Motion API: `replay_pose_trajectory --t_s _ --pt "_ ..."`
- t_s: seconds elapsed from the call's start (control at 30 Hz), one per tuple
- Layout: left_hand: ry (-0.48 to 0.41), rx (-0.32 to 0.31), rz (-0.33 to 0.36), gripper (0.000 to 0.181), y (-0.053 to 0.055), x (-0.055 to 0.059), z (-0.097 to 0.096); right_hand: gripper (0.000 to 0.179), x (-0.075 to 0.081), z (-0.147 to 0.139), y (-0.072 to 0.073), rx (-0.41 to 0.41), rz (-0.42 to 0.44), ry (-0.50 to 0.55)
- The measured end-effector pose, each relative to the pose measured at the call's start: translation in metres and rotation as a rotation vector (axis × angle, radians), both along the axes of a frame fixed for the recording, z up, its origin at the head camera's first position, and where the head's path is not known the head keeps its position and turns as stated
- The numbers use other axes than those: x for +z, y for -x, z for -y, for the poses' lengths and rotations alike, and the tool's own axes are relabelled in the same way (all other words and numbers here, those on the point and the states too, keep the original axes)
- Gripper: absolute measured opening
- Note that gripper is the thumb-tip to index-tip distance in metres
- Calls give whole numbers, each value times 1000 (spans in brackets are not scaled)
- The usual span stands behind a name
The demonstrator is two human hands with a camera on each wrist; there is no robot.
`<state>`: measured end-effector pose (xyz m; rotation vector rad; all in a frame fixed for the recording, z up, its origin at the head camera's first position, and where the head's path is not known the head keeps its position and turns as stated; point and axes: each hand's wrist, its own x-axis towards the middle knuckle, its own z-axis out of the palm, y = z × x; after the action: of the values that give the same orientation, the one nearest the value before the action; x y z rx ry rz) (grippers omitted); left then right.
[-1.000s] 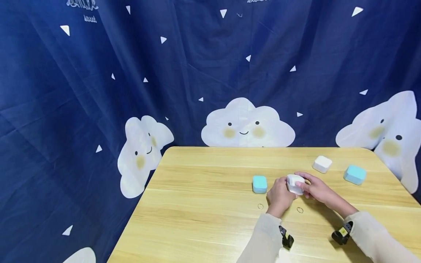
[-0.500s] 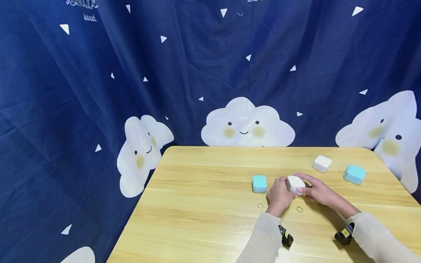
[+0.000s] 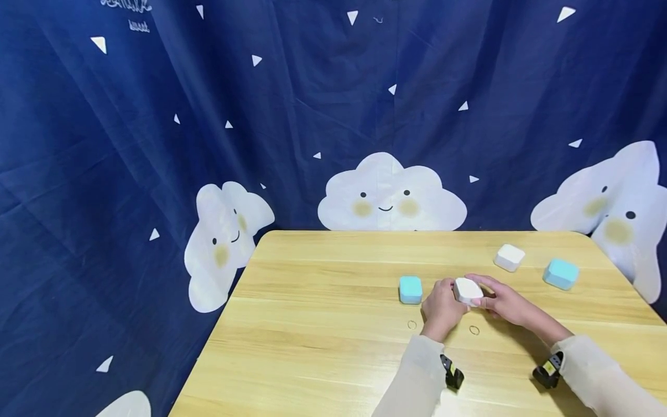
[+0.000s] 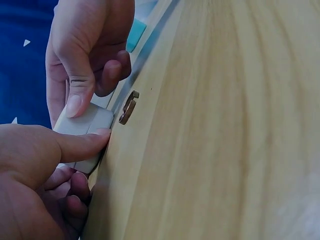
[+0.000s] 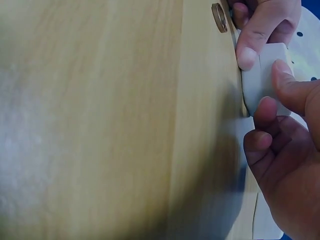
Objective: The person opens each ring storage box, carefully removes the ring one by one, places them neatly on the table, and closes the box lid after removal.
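Both hands hold a small white box (image 3: 467, 291) with rounded corners, low over the table at right of centre. My left hand (image 3: 442, 307) grips its lower half, the thumb against the near side. From the other side my right hand (image 3: 504, 302) pinches the upper half, thumb on the near face. A thin seam runs between the two halves of the white box (image 4: 86, 121) in the left wrist view, and they meet along it. Two thin rings lie on the table near me, a left ring (image 3: 412, 325) and a right ring (image 3: 474, 330).
A light blue box (image 3: 410, 289) stands just left of my left hand. Farther back on the right are another white box (image 3: 509, 258) and a second blue box (image 3: 560, 274). The wooden table (image 3: 312, 324) ends at a dark blue curtain (image 3: 333, 104) with cloud prints.
The white box's upper part, earlier distinct above a greyish lower part, now sits down on it. My right thumb has moved from the top to the near side. The left hand stays put.
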<state>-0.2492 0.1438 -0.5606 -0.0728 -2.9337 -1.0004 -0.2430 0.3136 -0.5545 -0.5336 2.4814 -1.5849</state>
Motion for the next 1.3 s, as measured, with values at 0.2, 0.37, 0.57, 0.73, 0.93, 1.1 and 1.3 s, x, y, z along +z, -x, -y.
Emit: replay_pose_trajectory --t_s 0.2,0.37,0.57,0.73,0.93,1.1,1.3 --pt "-10 -5 5 59 1 -1 1 58 -2 -1 1 6 9 12" --pt "-21 -19 2 59 1 -2 2 62 -2 0 0 -18 14 8" --pt "-46 -34 5 62 0 -2 2 69 1 0 0 -36 34 -12" --pt "-72 -42 28 67 0 1 2 69 5 0 -2 -37 26 -31" --pt "-89 -50 62 72 -1 5 3 67 10 1 -5 -43 16 -47" --pt "-130 -56 93 80 -2 10 6 65 12 -2 -4 -50 -17 -74" --pt "-171 -56 135 83 0 14 6 61 19 -10 -1 -95 -82 -168"
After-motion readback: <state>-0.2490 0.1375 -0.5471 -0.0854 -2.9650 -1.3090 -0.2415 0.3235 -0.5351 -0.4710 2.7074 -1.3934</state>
